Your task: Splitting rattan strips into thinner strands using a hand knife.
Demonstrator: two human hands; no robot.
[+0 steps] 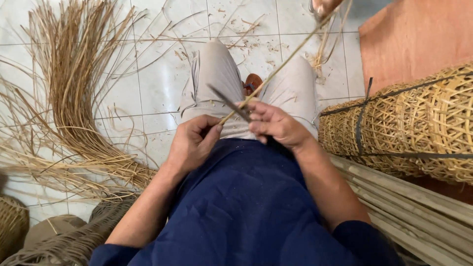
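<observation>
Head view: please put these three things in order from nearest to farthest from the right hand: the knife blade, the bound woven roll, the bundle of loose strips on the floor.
1. Knife blade, held in the right hand.
2. Bound woven roll, on its right.
3. Bundle of loose strips, far left on the floor.

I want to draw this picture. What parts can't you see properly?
Head view, the only one:
- The far end of the thin cane strip runs off the top edge.
- The knife's handle is hidden inside the right hand; only the dark blade shows.
- The left hand covers the strip's near end.
- The woven roll is cut off by the right edge.
- The basket is cut off at the left edge.
</observation>
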